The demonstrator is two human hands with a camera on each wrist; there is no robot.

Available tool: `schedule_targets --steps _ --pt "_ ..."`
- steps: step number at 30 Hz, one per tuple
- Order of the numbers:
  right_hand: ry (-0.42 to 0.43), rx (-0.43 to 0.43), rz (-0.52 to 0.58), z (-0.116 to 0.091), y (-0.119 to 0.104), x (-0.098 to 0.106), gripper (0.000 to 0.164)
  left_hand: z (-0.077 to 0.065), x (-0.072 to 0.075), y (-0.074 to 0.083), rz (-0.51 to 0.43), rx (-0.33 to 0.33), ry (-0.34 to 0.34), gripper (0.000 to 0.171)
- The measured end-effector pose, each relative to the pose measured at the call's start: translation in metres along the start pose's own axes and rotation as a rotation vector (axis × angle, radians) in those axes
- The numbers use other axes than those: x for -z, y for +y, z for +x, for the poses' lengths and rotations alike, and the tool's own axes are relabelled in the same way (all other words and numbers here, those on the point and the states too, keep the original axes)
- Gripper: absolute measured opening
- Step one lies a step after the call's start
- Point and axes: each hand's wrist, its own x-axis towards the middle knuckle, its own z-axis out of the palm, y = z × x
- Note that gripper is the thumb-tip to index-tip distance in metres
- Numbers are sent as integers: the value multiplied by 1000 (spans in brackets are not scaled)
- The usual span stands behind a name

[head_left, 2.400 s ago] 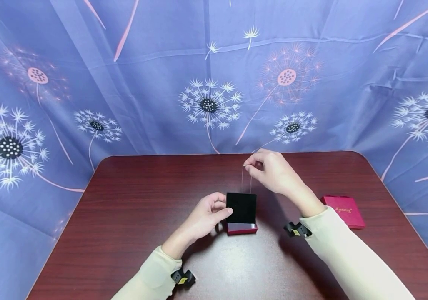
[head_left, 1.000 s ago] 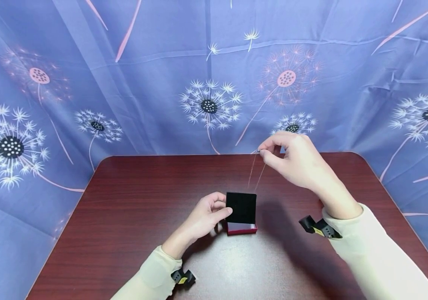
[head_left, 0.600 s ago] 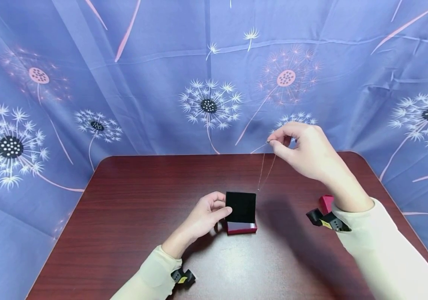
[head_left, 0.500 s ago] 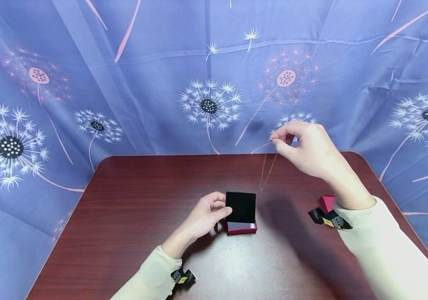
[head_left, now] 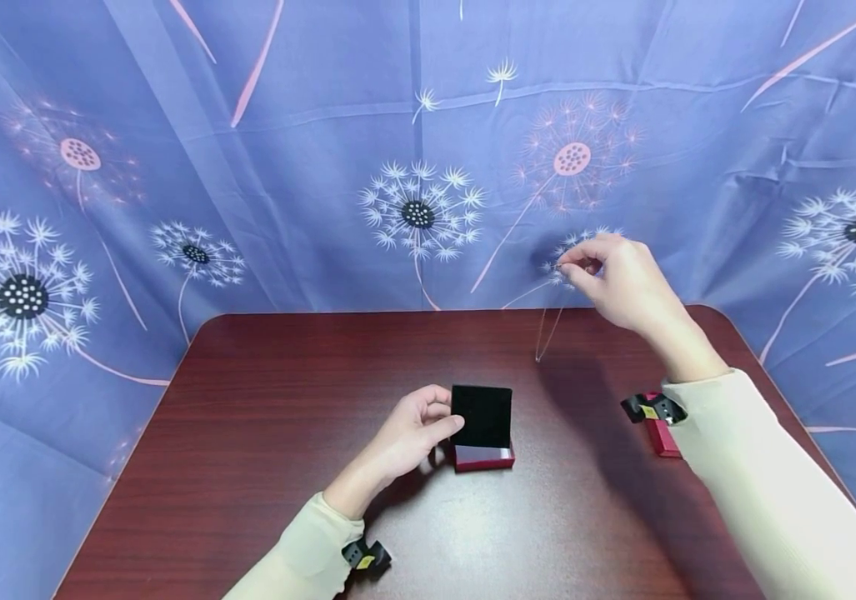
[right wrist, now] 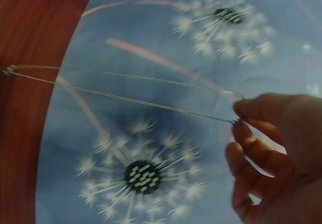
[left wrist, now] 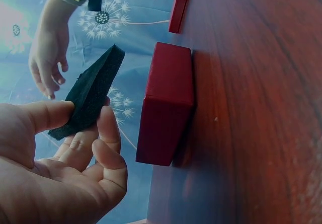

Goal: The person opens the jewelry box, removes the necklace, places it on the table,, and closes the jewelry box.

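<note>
Between thumb and fingers my left hand holds a black foam pad, a square jewelry box insert. It is tilted above a small red box base, whose pale inside shows below the pad. The left wrist view shows the pad edge-on, apart from the red box. Up near the curtain, my right hand pinches a thin chain necklace at its top. The chain hangs in a narrow loop; in the right wrist view the necklace has a small pendant at its far end.
A red box lid lies on the dark wooden table at the right, partly hidden by my right sleeve and wrist camera. A blue curtain with dandelion prints hangs behind the table's back edge.
My right hand has moved right and up, carrying the necklace off the black pad, so its loop now hangs free beyond the box. My left hand and the pad have stayed nearly still.
</note>
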Motion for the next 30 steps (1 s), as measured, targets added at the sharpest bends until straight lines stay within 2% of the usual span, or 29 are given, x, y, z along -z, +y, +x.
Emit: schedule_targets --steps 4,7,13,22,30 --pt "68 8 -38 8 15 -10 15 0 0 -2 -5 4 2 24" --pt "76 20 -61 10 23 -16 14 0 0 -2 -8 0 0 25" --pt "3 23 -81 4 32 -23 15 0 2 -1 -7 -1 -1 22" --pt "-89 13 -69 -4 34 -26 14 1 3 -2 2 0 1 21" --pt "-128 33 -71 -12 31 -25 14 2 3 -2 -7 -1 5 20"
